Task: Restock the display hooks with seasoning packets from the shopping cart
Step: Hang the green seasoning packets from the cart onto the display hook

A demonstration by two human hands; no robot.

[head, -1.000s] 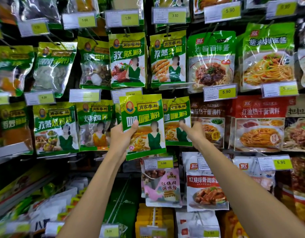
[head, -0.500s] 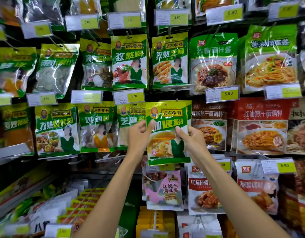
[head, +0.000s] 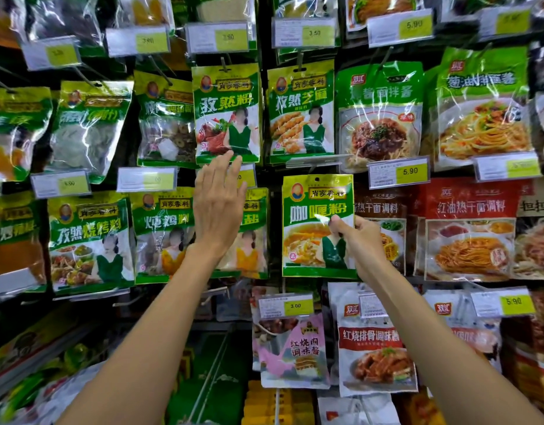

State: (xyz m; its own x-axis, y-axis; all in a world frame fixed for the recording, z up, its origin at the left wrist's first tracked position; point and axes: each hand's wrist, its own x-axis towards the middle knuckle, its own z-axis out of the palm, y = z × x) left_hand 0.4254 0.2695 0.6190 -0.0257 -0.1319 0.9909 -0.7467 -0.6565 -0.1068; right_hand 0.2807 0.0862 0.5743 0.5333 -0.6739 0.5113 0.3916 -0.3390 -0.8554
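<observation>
A green and yellow curry powder packet with a soup picture hangs in front of the middle row of the display. My right hand pinches its right edge, thumb on the front. My left hand is raised to the left of it, fingers straight and together, holding nothing; its fingertips reach up to a price tag and the lower edge of a green cumin powder packet. It covers part of a green packet hanging behind it. The hook behind the curry packet is hidden.
Rows of green seasoning packets fill the left of the wall, red noodle sauce packets the right. Yellow price tags stick out on hook ends. Pink and white packets hang below. A bare hook juts out lower centre.
The curry packet has moved right across the row. My left hand let go of it and rose with open fingers to the left; my right hand took hold of its right edge.
</observation>
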